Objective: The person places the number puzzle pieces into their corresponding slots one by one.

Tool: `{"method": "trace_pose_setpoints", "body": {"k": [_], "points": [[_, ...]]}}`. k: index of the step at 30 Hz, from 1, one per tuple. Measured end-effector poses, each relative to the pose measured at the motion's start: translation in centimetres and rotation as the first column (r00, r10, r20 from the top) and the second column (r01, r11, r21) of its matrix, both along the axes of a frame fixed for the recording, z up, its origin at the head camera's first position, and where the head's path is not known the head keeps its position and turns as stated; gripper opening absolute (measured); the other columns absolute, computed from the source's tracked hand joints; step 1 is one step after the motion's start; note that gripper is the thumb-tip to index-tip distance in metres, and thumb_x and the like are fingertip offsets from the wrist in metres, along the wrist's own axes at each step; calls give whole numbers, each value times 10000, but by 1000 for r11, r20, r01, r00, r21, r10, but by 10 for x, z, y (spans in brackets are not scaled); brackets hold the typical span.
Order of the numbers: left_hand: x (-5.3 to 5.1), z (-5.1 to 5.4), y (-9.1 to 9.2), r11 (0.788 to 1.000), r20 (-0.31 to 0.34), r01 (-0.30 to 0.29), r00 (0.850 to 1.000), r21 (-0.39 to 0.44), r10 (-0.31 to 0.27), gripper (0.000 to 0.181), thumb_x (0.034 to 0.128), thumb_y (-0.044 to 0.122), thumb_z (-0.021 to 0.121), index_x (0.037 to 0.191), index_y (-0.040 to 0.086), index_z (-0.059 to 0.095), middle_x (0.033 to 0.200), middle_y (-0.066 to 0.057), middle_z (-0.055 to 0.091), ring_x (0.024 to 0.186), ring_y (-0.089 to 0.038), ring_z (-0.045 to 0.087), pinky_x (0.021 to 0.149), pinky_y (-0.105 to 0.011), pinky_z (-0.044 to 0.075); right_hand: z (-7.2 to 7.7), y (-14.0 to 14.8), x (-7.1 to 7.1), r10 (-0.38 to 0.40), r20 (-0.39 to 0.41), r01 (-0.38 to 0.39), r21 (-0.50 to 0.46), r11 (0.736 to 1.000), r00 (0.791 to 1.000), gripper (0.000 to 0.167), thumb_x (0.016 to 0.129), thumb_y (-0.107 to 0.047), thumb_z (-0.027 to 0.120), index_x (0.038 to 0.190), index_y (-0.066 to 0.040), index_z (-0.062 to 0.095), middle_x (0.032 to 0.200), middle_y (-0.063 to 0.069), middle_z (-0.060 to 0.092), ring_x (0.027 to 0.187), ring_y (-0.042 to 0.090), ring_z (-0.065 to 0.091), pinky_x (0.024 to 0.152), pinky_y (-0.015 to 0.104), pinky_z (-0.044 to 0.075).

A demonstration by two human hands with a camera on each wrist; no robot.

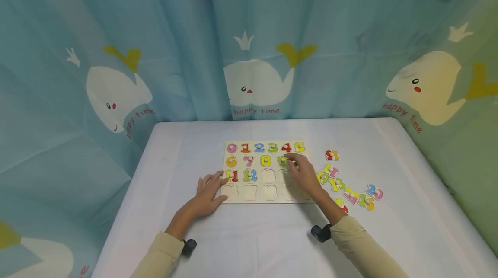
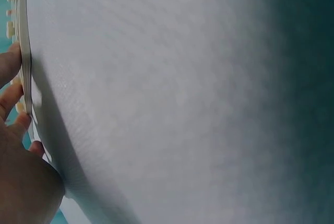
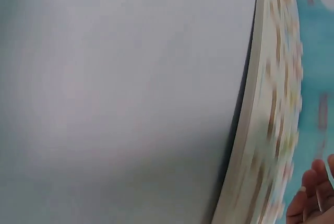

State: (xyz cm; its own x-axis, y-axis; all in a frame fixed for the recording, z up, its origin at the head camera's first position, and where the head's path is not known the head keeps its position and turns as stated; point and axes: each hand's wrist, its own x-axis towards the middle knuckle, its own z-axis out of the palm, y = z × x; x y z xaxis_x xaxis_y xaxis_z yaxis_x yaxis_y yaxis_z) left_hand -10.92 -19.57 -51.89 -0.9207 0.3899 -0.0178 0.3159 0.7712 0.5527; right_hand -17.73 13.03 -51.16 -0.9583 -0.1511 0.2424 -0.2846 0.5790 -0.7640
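Note:
A wooden number puzzle board (image 1: pixel 247 200) lies on the table, with knobbed number pieces filling its upper rows and the numbers 11 and 12 in the third. My left hand (image 1: pixel 209 193) rests at the board's left edge, its fingertips touching the rim and the 11 piece (image 1: pixel 234 176). Over the right part of the board hovers my right hand (image 1: pixel 304 175), fingers loosely bent beside the green 9 piece (image 1: pixel 282 161). I see no piece between its fingers; in the right wrist view the fingers (image 3: pixel 312 187) are blurred. The hand partly covers the pink piece right of the 9.
Right of the board, several loose number pieces lie scattered, among them a 15 (image 1: pixel 332 155), a 13 (image 1: pixel 337 184) and a 20 (image 1: pixel 374 191). A white cloth covers the table (image 1: pixel 186 148). Behind it hangs a blue whale-print curtain (image 1: pixel 186 75).

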Motion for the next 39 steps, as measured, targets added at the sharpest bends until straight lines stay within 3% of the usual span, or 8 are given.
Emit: {"method": "trace_pose_setpoints", "body": {"k": [6,12,16,24,32,35,39], "points": [[0,-2,0,1000,10,-21,1000,-4,22,519,898,227,616,1356,43,455,1505,-156,248,1304,-376,226,1030,-647,2,-1,65,6,-174,14,173,73,982,985,228,958,-44,500,1154,4,606,1036,143,637,880,256,562,669,359,442],[-2,-2,1,1000,20,10,1000,0,-10,517,905,232,607,1355,37,445,1510,-159,233,1300,-374,229,1020,-660,-11,-5,113,14,-281,31,274,147,950,959,272,975,-47,450,1219,10,556,1084,176,588,909,280,552,684,359,458],[-3,-2,1,1000,23,13,1000,-4,-13,508,907,228,604,1352,40,448,1509,-160,234,1299,-373,233,1021,-659,-10,-11,130,16,-270,35,260,178,949,962,322,960,-46,473,1275,7,509,1167,202,522,971,322,515,773,444,440],[-1,0,0,1000,33,1,999,-13,0,495,907,235,605,1353,70,467,1507,-153,240,1301,-380,225,1022,-658,-5,-17,133,16,-140,75,127,153,980,987,337,944,-47,526,1276,5,505,1189,192,534,985,311,518,765,433,436],[0,1,-1,1000,33,3,999,-7,-2,473,912,237,599,1348,97,483,1511,-150,230,1306,-391,215,1023,-658,-8,-5,153,27,-239,162,204,207,957,957,312,976,-119,458,1254,11,521,1209,219,490,1012,344,489,793,478,419],[-1,0,-1,1000,29,-7,1000,-14,7,466,907,244,603,1340,107,497,1505,-152,242,1303,-387,220,1024,-657,-4,2,165,31,-229,182,181,245,952,956,312,969,-121,466,1235,29,526,1169,238,511,991,361,507,784,491,437],[-2,0,1,999,25,-8,1000,-32,9,463,905,258,604,1335,117,507,1497,-160,257,1297,-385,231,1020,-666,7,5,173,38,-178,236,108,282,953,955,295,951,-105,506,1216,18,546,1093,202,566,951,329,531,736,422,457]]}}
